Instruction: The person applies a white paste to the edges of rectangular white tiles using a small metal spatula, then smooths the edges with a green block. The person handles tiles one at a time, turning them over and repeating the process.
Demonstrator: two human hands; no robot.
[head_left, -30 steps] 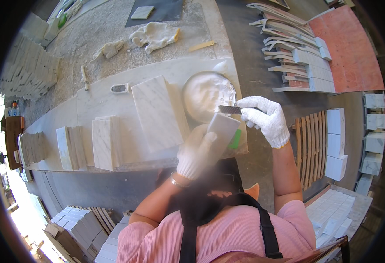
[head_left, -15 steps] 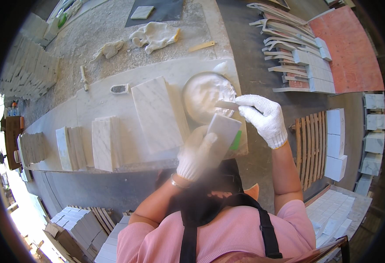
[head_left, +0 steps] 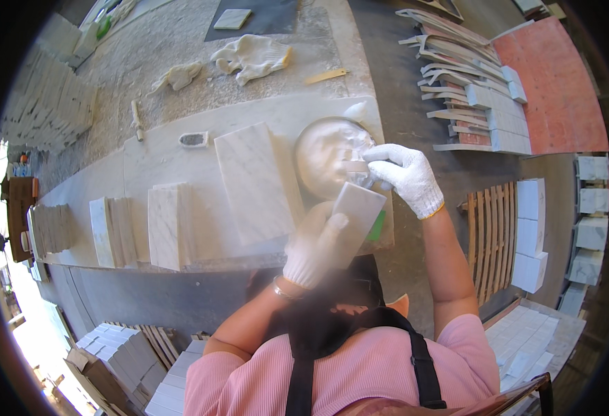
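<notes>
In a white knit glove, my left hand (head_left: 313,244) grips a pale rectangular stone tile (head_left: 360,209), its thumb lying across the face. My right hand (head_left: 406,176), also gloved, pinches a small flat scraper (head_left: 355,166). The scraper's blade is down at the white paste in a round pan (head_left: 303,182), near the pan's right side. Just below that pan is the upper end of the tile. A green patch (head_left: 376,226) shows behind the tile's right edge. Left of the pan lies a stack of larger veined marble tiles (head_left: 252,182).
More tile stacks (head_left: 164,225) line the bench's near edge to the left. A small oblong block (head_left: 193,139), a pair of knit gloves (head_left: 252,57) and a yellowish strip (head_left: 326,75) lie farther back. On the right floor are a wooden pallet (head_left: 490,239) and white boxes (head_left: 529,232).
My right hand has moved slightly left and down, bringing the scraper farther over the paste. The left hand keeps the tile in nearly the same place. The whole view has shifted slightly.
</notes>
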